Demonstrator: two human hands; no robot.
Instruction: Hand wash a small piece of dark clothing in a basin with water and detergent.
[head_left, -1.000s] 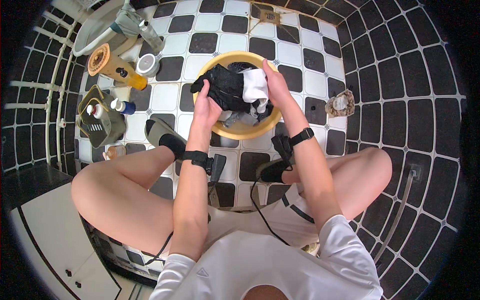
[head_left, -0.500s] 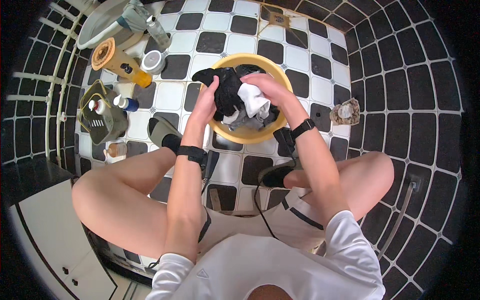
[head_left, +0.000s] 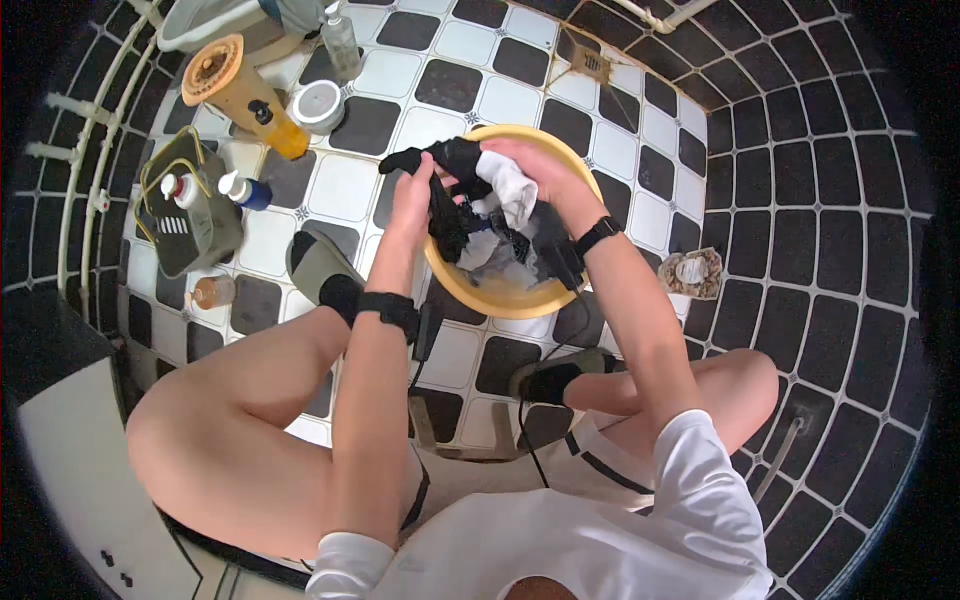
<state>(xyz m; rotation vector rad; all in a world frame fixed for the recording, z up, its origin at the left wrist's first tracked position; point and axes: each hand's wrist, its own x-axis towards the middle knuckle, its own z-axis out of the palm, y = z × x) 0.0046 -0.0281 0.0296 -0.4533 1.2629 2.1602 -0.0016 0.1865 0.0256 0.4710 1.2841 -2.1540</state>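
Observation:
A round yellow basin (head_left: 592, 183) on the floor holds a wet heap of black, grey and white laundry (head_left: 490, 255). Above its left rim my left hand (head_left: 410, 203) is closed on a dark, sock-like piece, a black sock (head_left: 455, 158), whose narrow end sticks out past the thumb. My right hand (head_left: 540, 172) grips a bunched white sock (head_left: 512, 190) over the basin, its fingertips against the black sock. Some of the right fingers are hidden by the fabric. Part of the black sock hangs down from my left hand into the basin.
At the left stand a grey-green basket (head_left: 205, 240) with a pump bottle, a blue bottle (head_left: 247, 190), a tall orange-yellow container (head_left: 235, 90) and a white tub (head_left: 318, 105). A floor drain (head_left: 592, 65) lies beyond. A black cable (head_left: 522, 425) runs between my legs.
The black sock, spread wide between my hands before, is now bunched and stretched sideways. My hands stand slightly farther apart, showing more laundry below. The whole view has shifted a little.

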